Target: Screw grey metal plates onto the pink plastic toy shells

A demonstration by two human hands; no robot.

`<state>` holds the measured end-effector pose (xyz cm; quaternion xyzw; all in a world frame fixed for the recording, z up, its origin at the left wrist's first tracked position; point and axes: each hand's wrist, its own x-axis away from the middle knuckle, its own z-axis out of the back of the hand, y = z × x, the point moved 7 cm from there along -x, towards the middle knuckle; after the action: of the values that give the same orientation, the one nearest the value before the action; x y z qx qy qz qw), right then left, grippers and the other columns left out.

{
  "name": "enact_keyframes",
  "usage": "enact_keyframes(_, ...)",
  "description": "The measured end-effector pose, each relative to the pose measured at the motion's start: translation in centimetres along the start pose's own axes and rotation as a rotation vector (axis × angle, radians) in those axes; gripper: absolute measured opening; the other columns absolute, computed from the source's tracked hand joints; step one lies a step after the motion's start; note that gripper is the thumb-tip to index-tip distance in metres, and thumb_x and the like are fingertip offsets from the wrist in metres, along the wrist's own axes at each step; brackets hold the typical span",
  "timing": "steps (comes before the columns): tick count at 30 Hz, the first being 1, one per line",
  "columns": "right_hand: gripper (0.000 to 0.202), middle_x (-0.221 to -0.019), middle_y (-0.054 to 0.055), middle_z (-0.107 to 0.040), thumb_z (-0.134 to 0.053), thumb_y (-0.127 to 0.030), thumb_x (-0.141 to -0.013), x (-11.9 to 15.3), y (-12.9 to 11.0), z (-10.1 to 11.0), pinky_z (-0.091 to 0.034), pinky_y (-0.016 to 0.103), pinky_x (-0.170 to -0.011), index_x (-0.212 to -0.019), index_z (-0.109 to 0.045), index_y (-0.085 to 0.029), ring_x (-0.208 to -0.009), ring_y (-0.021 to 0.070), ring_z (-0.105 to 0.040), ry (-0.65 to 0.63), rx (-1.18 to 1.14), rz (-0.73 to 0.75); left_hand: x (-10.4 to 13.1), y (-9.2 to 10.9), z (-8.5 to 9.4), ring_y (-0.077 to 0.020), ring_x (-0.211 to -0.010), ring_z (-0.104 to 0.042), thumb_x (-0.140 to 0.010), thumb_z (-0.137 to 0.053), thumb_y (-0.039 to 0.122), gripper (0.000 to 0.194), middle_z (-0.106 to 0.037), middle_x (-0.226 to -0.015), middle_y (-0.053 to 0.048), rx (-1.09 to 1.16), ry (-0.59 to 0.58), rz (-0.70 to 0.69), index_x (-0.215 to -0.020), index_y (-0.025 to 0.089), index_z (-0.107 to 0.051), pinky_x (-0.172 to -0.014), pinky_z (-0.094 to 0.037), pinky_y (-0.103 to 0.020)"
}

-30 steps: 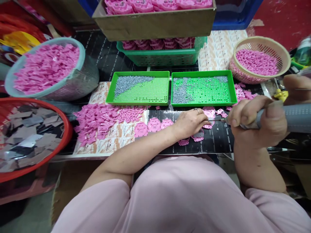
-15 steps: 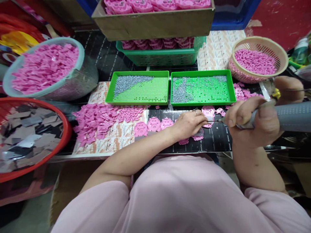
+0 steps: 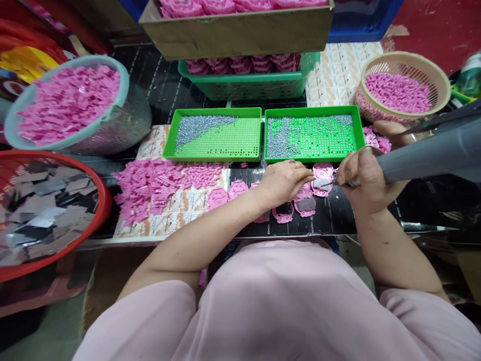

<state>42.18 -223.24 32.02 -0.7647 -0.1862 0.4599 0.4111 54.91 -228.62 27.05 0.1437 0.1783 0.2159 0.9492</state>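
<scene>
My right hand (image 3: 370, 183) is wrapped round a grey electric screwdriver (image 3: 424, 153), which slants up to the right. Its thin bit points left onto a pink pig-face plastic part (image 3: 323, 173) with a grey flat piece (image 3: 321, 185) on it. At that part's left edge, my left hand (image 3: 287, 180) has its fingertips pinched together; what they hold, if anything, is hidden. Below and left of these fingers lie more pink pig-face parts (image 3: 218, 198), some with grey or black flat pieces, partly covered by my left hand and forearm.
Two green trays (image 3: 213, 155) of small screws stand beyond my hands. Left are loose pink pieces (image 3: 148, 188), a red basket (image 3: 103, 215) of flat pieces and a pale blue basket (image 3: 126, 108). A beige basket (image 3: 438, 95) is at right, a cardboard box (image 3: 236, 35) behind.
The screwdriver and my right hand have shifted left, and the bit is now over the upper right pink part. My left hand has moved slightly left, uncovering the grey piece on it.
</scene>
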Motion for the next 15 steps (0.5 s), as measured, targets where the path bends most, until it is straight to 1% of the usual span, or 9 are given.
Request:
enact_keyframes(3,0.032,-0.049,-0.01,-0.039,-0.068,-0.026,-0.083,0.0,0.3,-0.3,-0.034,0.024,-0.033,-0.113,-0.061,-0.036,-0.034,0.0083,-0.036,-0.024,-0.027,0.003,-0.2,0.0,-0.2,-0.0175,-0.086,-0.065,-0.095,-0.053,0.035,0.024,-0.07,-0.091,-0.003,-0.026,-0.082,0.061,-0.092,0.02,-0.072,-0.072,-0.049,-0.028)
enact_keyframes(7,0.029,-0.049,-0.009,-0.04,-0.067,-0.024,-0.084,-0.1,0.2,-0.7,-0.036,0.024,-0.035,-0.112,-0.061,-0.032,-0.034,0.0081,-0.037,-0.059,-0.042,-0.001,-0.4,0.4,-1.2,-0.0187,-0.09,-0.062,-0.093,-0.057,0.027,0.016,-0.069,-0.094,-0.004,-0.049,-0.171,0.086,-0.092,0.02,-0.072,-0.075,-0.048,-0.03)
enact_keyframes(9,0.028,-0.048,-0.009,-0.039,-0.067,-0.026,-0.085,-0.1,0.3,-0.9,-0.035,0.025,-0.034,-0.111,-0.06,-0.032,-0.034,0.0086,-0.037,-0.072,-0.025,-0.011,-0.7,0.7,-1.7,-0.0203,-0.097,-0.061,-0.092,-0.057,0.025,0.015,-0.069,-0.101,-0.004,-0.028,-0.18,0.042,-0.091,0.02,-0.072,-0.08,-0.048,-0.033)
enact_keyframes(12,0.027,-0.051,-0.008,-0.035,-0.068,-0.033,-0.084,0.0,0.7,-0.7,-0.037,0.026,-0.035,-0.109,-0.059,-0.035,-0.036,0.0095,-0.038,-0.062,0.053,-0.023,-1.4,1.3,-2.6,-0.0235,-0.114,-0.057,-0.09,-0.059,0.025,0.014,-0.067,-0.117,-0.006,0.025,-0.173,-0.071,-0.087,0.017,-0.071,-0.09,-0.047,-0.036)
enact_keyframes(13,0.027,-0.054,-0.007,-0.035,-0.069,-0.035,-0.083,0.1,0.8,-0.6,-0.038,0.027,-0.036,-0.109,-0.059,-0.036,-0.037,0.0098,-0.04,-0.062,0.083,-0.025,-1.6,1.5,-2.9,-0.0237,-0.116,-0.056,-0.09,-0.06,0.025,0.014,-0.066,-0.118,-0.007,0.04,-0.183,-0.105,-0.086,0.016,-0.07,-0.093,-0.046,-0.036)
enact_keyframes(15,0.029,-0.061,-0.005,-0.04,-0.068,-0.039,-0.083,0.2,1.0,-0.4,-0.04,0.028,-0.039,-0.109,-0.057,-0.036,-0.04,0.01,-0.043,-0.069,0.129,-0.022,-1.9,1.8,-3.6,-0.023,-0.113,-0.059,-0.089,-0.061,0.023,0.012,-0.068,-0.113,-0.009,0.058,-0.229,-0.141,-0.086,0.014,-0.068,-0.094,-0.046,-0.035)
